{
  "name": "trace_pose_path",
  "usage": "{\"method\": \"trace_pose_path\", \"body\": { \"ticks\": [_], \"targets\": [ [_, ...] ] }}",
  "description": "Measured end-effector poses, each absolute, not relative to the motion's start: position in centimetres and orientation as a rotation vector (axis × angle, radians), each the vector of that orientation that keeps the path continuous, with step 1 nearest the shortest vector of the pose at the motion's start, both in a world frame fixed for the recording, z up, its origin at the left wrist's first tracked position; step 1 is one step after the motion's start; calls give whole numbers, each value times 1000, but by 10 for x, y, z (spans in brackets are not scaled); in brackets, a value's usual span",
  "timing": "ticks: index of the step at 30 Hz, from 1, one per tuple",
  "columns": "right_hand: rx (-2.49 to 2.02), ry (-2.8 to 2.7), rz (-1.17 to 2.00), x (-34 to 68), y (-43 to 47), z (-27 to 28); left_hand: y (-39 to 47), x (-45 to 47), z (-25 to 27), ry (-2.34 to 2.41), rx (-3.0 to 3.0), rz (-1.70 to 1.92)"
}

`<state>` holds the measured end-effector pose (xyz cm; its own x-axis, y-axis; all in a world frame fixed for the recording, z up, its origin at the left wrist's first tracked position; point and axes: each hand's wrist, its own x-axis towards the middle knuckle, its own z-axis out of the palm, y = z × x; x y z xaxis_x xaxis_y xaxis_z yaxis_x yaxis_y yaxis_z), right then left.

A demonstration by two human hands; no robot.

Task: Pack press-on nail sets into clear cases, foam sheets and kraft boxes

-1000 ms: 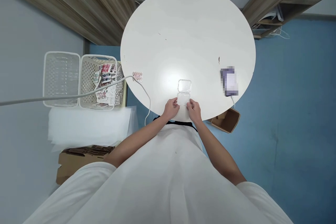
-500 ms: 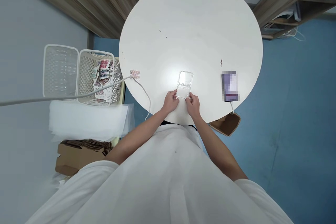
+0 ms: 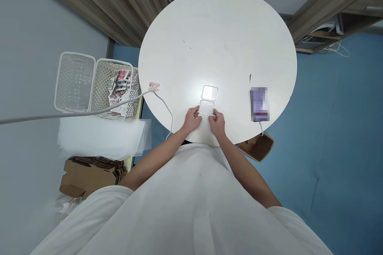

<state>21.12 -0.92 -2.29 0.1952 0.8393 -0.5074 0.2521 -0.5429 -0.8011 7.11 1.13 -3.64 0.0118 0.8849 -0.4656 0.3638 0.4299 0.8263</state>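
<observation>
A small clear plastic box [image 3: 206,107] lies on the white round table near its front edge, its hinged lid tipped back away from me. My left hand [image 3: 192,119] pinches the box at its left front corner. At the right front corner, my right hand [image 3: 217,122] grips it the same way, thumb and fingers together. Nothing can be made out inside the box. Left of my hands lies a small card of pinkish nail-like pieces [image 3: 154,87], with a grey cable [image 3: 161,101] passing just beside it.
A blurred purple item [image 3: 259,103] with a cable lies at the table's right. To the left stand a white lidded basket [image 3: 100,83] of small packets, white sheets [image 3: 100,135] and folded cardboard boxes [image 3: 86,177]. An open brown box [image 3: 259,147] sits below the table's right edge.
My view has shifted slightly, so the table sits a little lower in the picture. Both hands keep their hold on the clear box, and its lid stays tipped back.
</observation>
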Motion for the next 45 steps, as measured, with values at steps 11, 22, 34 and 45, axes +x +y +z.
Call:
{"method": "trace_pose_path", "body": {
  "ticks": [11, 22, 34, 45],
  "targets": [
    [-1912, -906, 1244, 218, -24, -19, -6, 35, -30, 1602, 1070, 547],
    [-1654, -1580, 1209, 118, 32, -4, 55, -110, -9, 1865, 1477, 499],
    [-1904, -2051, 988, 8, 119, -34, 136, -157, -16, 1652, 1781, 56],
    [-2043, -1959, 915, 0, 115, -31, 126, -156, -22, 1595, 1797, 240]
  ]
}}
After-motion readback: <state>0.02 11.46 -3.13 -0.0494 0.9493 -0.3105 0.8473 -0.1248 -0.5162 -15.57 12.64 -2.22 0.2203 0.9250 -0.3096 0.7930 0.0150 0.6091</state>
